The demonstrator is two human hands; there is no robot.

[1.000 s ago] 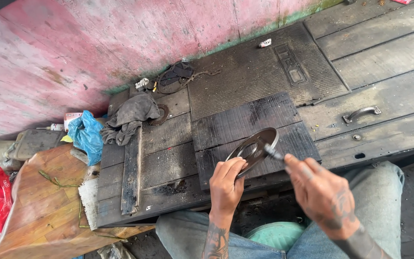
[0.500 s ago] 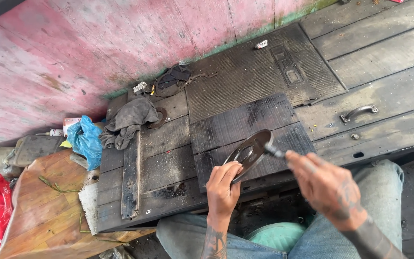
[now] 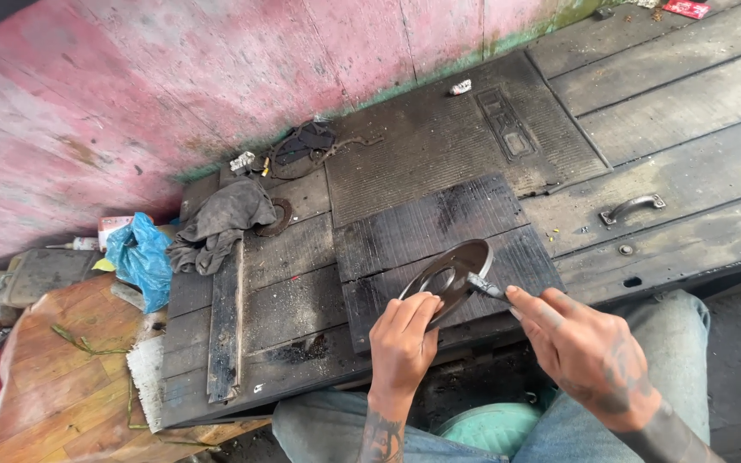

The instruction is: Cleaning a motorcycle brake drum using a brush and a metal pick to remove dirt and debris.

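On the dark, grimy wooden plank surface [image 3: 293, 249], near its front edge, a dark oval metal plate with cut-out openings [image 3: 449, 276] stands tilted on its edge. The left hand [image 3: 402, 343] has its grip clamped on the plate's lower end, fingers curled over the rim. The right hand [image 3: 589, 353] pinches a small grey metal tool [image 3: 484, 285] between thumb and fingers, its tip touching the plate's right side. Further back on the surface lie a crumpled grey rag [image 3: 216, 225] beside a rusty ring [image 3: 276, 218], and a tangle of black cord [image 3: 302, 146]. A blue plastic bag [image 3: 141, 257] sits off the left edge.
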